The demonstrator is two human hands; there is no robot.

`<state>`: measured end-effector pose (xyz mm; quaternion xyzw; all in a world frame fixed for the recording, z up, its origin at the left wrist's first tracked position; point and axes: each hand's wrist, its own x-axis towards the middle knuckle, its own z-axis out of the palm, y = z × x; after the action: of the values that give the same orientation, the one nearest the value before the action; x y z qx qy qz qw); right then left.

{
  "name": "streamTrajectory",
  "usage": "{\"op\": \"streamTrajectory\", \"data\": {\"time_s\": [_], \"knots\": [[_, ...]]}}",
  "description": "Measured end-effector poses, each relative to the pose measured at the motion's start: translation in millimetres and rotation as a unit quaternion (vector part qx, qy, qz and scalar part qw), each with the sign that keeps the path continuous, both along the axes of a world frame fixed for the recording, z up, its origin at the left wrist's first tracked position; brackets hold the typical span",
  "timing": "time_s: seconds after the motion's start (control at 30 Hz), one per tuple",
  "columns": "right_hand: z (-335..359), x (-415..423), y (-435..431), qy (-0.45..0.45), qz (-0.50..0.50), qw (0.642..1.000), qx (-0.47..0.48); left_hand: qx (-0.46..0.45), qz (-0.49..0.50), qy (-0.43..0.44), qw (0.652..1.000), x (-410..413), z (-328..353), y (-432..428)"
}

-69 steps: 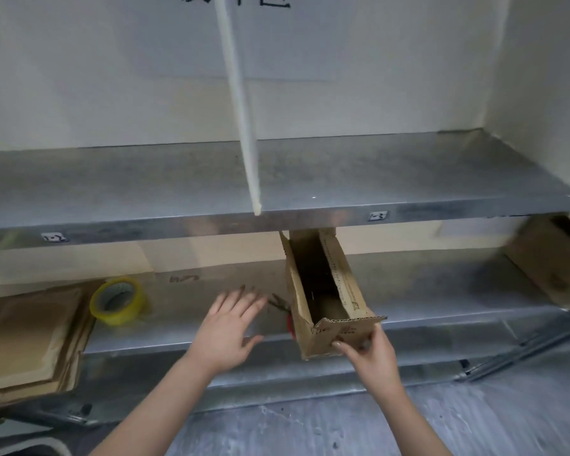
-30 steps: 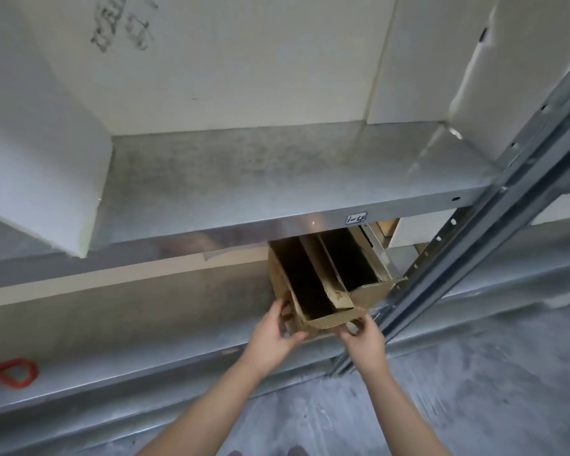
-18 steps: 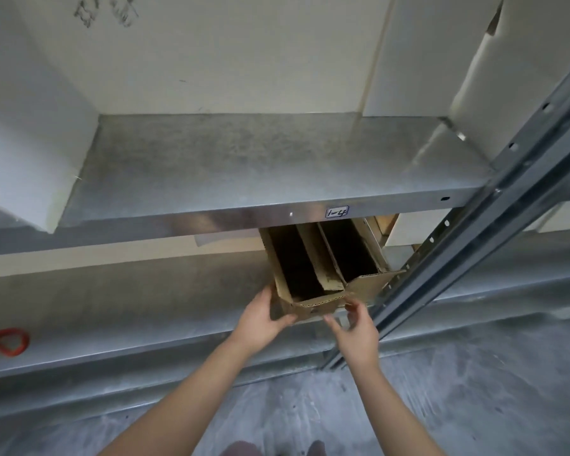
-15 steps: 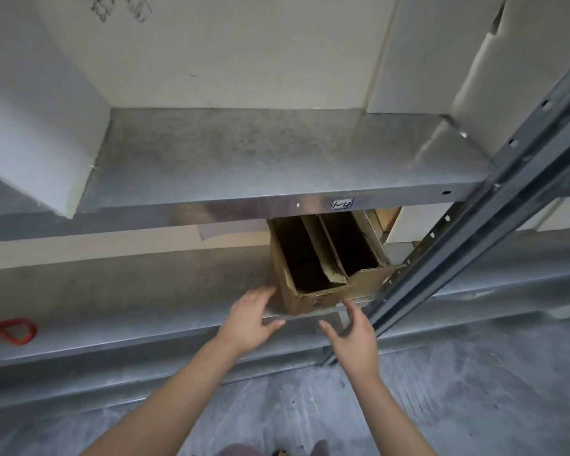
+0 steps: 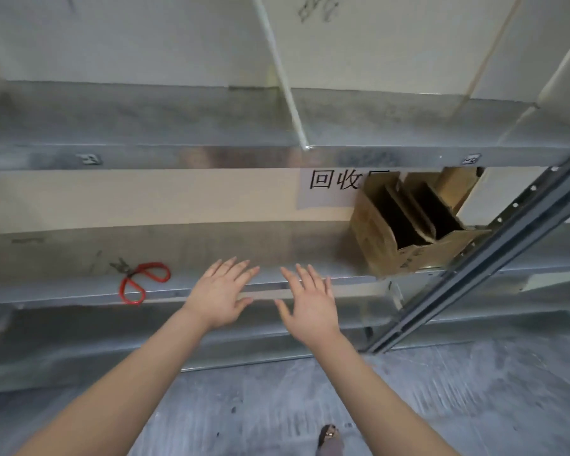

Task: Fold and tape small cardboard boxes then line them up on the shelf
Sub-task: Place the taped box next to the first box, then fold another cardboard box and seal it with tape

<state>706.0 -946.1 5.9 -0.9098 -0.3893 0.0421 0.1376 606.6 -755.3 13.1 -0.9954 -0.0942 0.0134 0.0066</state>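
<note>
Corrugated boxes (image 5: 405, 232) on galvanized shelf (image 5: 244, 251)

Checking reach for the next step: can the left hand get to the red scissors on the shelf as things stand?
Probably yes. The left hand is open and holds nothing, and the red scissors lie on the shelf just to its left, near the front edge, with nothing between them.

A: What's behind the left hand (image 5: 219, 297)?
B: Galvanised steel shelves (image 5: 211, 245), a pale board wall (image 5: 145, 195) at their back, a white divider panel (image 5: 287, 93) higher up.
A: And right of the right hand (image 5: 310, 306)?
B: A grey slotted upright (image 5: 514, 232), slanting. Below both hands, streaked grey concrete floor (image 5: 441, 390).
</note>
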Motion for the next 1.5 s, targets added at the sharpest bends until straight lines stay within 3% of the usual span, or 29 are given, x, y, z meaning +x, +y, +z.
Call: {"op": "streamTrajectory", "data": {"time_s": [0.37,0.97,1.23,1.4,1.5], "knots": [[19,-200,236,0.009,0.112,0.994,0.012,-0.002,0.094,-0.030,0.995,-237,26,199],[-1,-430,618,0.036,0.253,0.967,-0.018,-0.018,0.283,0.011,0.959,-533,23,558],[-35,-485,720,0.090,0.154,0.983,-0.040,-0.088,0.327,0.041,0.940,-612,-10,705],[-44,-502,749,0.156,0.021,0.987,-0.025,-0.172,0.333,0.095,0.922,-618,-27,746],[-50,-503,756,0.170,-0.008,0.985,-0.039,-0.198,0.342,0.105,0.912,-612,-30,759]]}}
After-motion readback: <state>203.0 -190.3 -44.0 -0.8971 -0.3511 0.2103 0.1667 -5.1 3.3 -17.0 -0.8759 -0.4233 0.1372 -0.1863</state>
